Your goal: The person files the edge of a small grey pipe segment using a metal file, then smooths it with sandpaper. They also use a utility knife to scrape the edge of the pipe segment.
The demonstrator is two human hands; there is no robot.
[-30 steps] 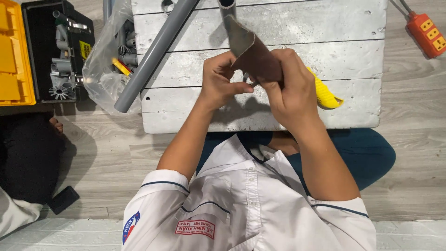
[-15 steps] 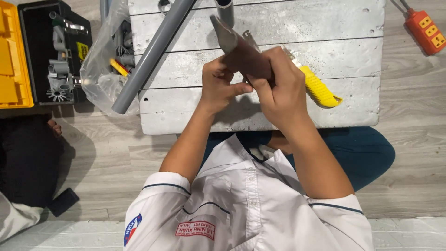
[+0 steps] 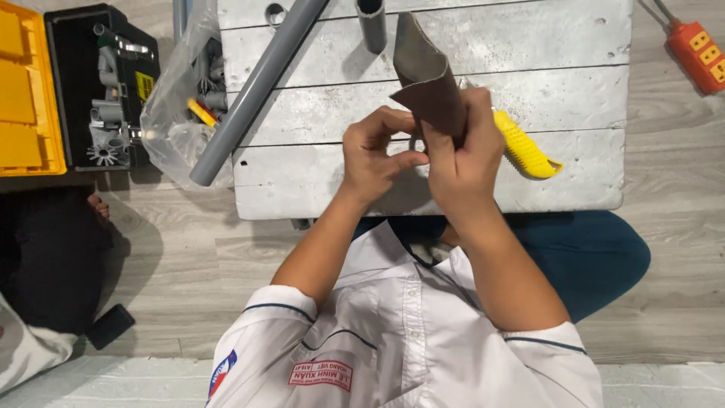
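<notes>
While right hand [image 3: 464, 162] is gripping brown sheet [image 3: 427, 79] over grey bench [image 3: 574, 68], sheet standing taller than before, left hand [image 3: 374, 155] pinching its lower edge; yellow knife [image 3: 521, 143] lying beside, partly hidden.

The right hand [image 3: 464, 155] grips a folded sheet of brown sandpaper [image 3: 427, 79], which stands up and curls to a peak toward the far side. The left hand [image 3: 374, 155] is just beside it, fingers curled, thumb and forefinger touching the sheet's lower edge. Both hands are above a whitewashed plank counter [image 3: 574, 53]. A yellow utility knife [image 3: 522, 145] lies on the counter, just right of the right hand and partly hidden by it. A long grey pipe [image 3: 253, 91] lies slantwise over the counter's left edge, and a short grey pipe piece [image 3: 371, 23] lies at the far side. Left of the counter sit a clear plastic bag [image 3: 177, 106] of fittings and an open black and yellow toolbox [image 3: 68, 83]. An orange power strip [image 3: 698, 53] lies on the floor at far right.
</notes>
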